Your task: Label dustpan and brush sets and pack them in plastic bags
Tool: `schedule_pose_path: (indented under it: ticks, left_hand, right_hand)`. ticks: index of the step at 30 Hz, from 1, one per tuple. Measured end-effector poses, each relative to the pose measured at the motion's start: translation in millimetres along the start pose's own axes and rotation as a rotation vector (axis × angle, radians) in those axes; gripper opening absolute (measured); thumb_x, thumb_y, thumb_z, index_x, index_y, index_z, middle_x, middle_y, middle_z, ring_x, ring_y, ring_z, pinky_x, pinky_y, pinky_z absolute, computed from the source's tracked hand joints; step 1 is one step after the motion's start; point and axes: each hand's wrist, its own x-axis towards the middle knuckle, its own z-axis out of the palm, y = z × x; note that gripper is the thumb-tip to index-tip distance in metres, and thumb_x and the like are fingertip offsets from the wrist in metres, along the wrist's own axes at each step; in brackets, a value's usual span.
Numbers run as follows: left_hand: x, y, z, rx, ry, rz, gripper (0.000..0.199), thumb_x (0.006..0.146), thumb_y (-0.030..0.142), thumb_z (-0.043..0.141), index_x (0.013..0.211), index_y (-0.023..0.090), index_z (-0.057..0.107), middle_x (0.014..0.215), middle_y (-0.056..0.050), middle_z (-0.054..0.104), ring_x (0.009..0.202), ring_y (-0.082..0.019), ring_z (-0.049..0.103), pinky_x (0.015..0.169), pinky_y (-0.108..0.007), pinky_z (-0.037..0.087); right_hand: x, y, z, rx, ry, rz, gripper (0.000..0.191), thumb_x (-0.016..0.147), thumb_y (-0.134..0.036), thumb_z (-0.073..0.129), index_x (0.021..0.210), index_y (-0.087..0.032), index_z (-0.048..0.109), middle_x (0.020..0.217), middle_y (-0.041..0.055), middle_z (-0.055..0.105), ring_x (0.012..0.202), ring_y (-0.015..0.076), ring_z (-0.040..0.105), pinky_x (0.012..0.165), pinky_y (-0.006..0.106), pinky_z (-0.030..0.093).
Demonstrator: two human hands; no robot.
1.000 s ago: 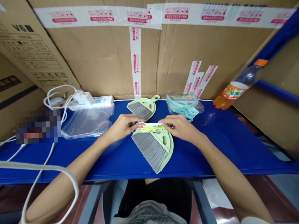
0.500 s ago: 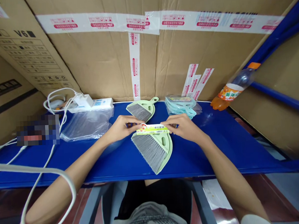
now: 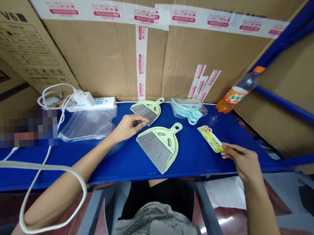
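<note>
On the right, my right hand [image 3: 243,162] pinches the lower end of a small printed card label [image 3: 210,139], yellow-green and white with red pictures at its upper end. The card is tilted, just above the table. My left hand [image 3: 130,127] holds nothing, its fingers loosely curled and slightly apart. It is between two light green dustpan-and-brush sets. The nearer dustpan with brush [image 3: 160,146] lies at the middle of the table, grey bristles facing lower left. Behind the left fingertips lies the farther dustpan with brush [image 3: 149,109], partly covered by them.
A bag with light blue dustpans [image 3: 186,109] lies at the back, and an orange drink bottle [image 3: 237,93] leans at the right. Clear plastic bags [image 3: 88,124] lie before a white power strip [image 3: 104,102] at the left. A white cable [image 3: 52,165] loops across my left arm.
My right hand has carried the card from over the nearer dustpan to the right and toward me. My left hand has let go of the card, uncovering the dustpan's handle.
</note>
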Motion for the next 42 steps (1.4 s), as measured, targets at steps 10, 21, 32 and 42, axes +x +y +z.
schedule_pose_path:
  ticks: [10, 21, 32, 42]
  left_hand:
    - [2, -7, -0.3, 0.087, -0.006, -0.003, 0.028, 0.101, 0.035, 0.062, 0.106, 0.019, 0.084, 0.105, -0.008, 0.086, 0.085, -0.02, 0.076, 0.076, -0.031, 0.056]
    - [0, -2, 2.2, 0.131, -0.052, 0.042, 0.025, 0.103, 0.029, 0.061, 0.108, 0.021, 0.085, 0.104, -0.006, 0.084, 0.08, -0.019, 0.073, 0.076, -0.031, 0.054]
    - [1, -11, 5.1, 0.11, -0.067, 0.107, 0.021, 0.103, 0.023, 0.063, 0.107, 0.02, 0.083, 0.1, -0.007, 0.082, 0.081, -0.018, 0.071, 0.073, -0.031, 0.053]
    - [-8, 1, 28.5, 0.147, -0.244, 0.418, 0.026, 0.107, 0.038, 0.068, 0.125, 0.021, 0.08, 0.128, -0.013, 0.074, 0.127, -0.029, 0.062, 0.112, -0.049, 0.053]
  right_hand:
    - [-18, -7, 7, -0.753, -0.032, -0.299, 0.048, 0.092, -0.055, 0.065, 0.11, -0.016, 0.085, 0.071, 0.0091, 0.077, 0.053, 0.0266, 0.07, 0.068, 0.047, 0.061]
    - [-14, -39, 74, -1.302, -0.165, -0.338, 0.076, 0.103, -0.047, 0.055, 0.17, -0.013, 0.041, 0.139, 0.0213, 0.07, 0.129, 0.0429, 0.067, 0.085, 0.05, 0.058]
    - [-22, -88, 117, -1.059, -0.416, -0.681, 0.042, 0.107, -0.039, 0.058, 0.144, -0.023, 0.069, 0.131, 0.014, 0.076, 0.108, 0.0309, 0.076, 0.091, 0.042, 0.058]
    - [21, -101, 202, -0.89, -0.961, -0.452, 0.018, 0.094, -0.015, 0.066, 0.112, -0.018, 0.067, 0.076, 0.0013, 0.075, 0.061, 0.0191, 0.072, 0.062, 0.029, 0.054]
